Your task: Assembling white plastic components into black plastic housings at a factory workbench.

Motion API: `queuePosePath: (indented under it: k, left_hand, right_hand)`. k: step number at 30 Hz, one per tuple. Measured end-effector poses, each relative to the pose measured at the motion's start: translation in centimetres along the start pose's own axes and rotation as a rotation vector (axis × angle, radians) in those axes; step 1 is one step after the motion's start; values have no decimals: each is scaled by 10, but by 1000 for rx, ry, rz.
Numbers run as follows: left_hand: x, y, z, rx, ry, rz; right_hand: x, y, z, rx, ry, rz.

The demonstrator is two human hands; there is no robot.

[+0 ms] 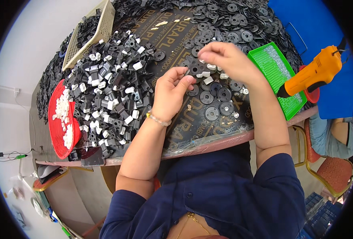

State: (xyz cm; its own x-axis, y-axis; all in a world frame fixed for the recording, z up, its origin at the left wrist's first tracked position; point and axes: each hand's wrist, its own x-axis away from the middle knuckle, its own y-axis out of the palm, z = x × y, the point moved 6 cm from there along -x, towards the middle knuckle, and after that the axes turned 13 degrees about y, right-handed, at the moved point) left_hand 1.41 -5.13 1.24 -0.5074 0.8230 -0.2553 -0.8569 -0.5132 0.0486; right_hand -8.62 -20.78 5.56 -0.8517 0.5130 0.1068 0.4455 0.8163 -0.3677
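Note:
My left hand (171, 88), a beaded bracelet on its wrist, pinches a small black plastic part between thumb and fingers. Its far side merges with dark pieces behind it, so its full shape is unclear. My right hand (224, 59) hovers just right and beyond, fingers curled together; what they grip, if anything, is hidden. Below its fingers lie several loose white plastic caps (211, 67). Between the hands is a black part with a round hole (195, 69). Nearer me are several black discs (224, 94).
At left spreads a heap of black parts with white caps (108, 85), beside a red tray (55, 137) of white pieces and a beige basket (103, 30). Black discs pile up at the back (234, 20). At right stand a green basket (270, 63) with small metal pieces and an orange power screwdriver (316, 71).

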Motion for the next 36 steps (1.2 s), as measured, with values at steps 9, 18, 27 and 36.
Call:
queuePosePath:
  k: [9, 18, 27, 36]
  left_hand:
    - [-8, -9, -17, 664, -63, 107]
    - [-10, -11, -2, 765, -63, 190]
    - [-11, -22, -9, 503, 80, 335]
    - [-1, -18, -11, 477, 205, 428]
  right_hand:
    - [-9, -36, 39, 738, 198, 175]
    - [-6, 5, 9, 35, -9, 175]
    - [-4, 57, 12, -704, 74, -138]
    - [-4, 70, 14, -790, 25, -96]
